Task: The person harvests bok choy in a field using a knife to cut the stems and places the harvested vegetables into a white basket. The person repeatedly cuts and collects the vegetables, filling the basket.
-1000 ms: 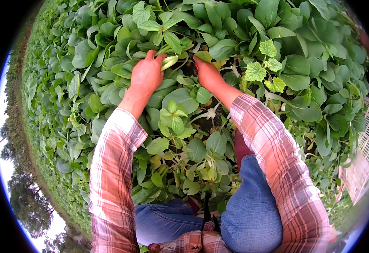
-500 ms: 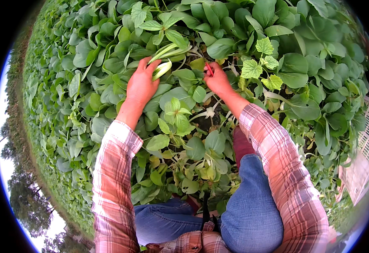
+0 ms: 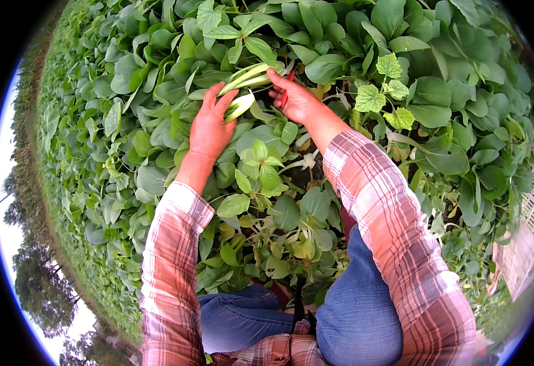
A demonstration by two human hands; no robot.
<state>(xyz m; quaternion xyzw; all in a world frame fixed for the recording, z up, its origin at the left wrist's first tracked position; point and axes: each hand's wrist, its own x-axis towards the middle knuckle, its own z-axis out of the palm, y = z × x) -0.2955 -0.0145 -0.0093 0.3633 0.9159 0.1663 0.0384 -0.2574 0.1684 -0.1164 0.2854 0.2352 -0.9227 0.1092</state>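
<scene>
My left hand (image 3: 212, 129) is closed around cut bok choy (image 3: 241, 107), its pale stem base pointing up to the right. Another bok choy bunch (image 3: 256, 75) lies just above it, green-white stalks pointing right. My right hand (image 3: 296, 101) reaches the butt end of that bunch with thumb and forefinger. A slim red tool (image 3: 285, 97) is tucked in the fingers of the right hand; its working end does not show clearly. Leaves hide part of the left fingers.
Dense leafy bok choy plants (image 3: 127, 79) surround my hands. A light-green lobed vine (image 3: 370, 97) grows to the right. Pale cut stumps (image 3: 308, 161) show between leaves. A white plastic crate (image 3: 532, 219) stands at the far right. My jeans-clad knees (image 3: 358, 299) are close below.
My right hand has moved left, from the stumps to the butt end of the upper bok choy bunch. The left hand keeps its hold, almost in place.
</scene>
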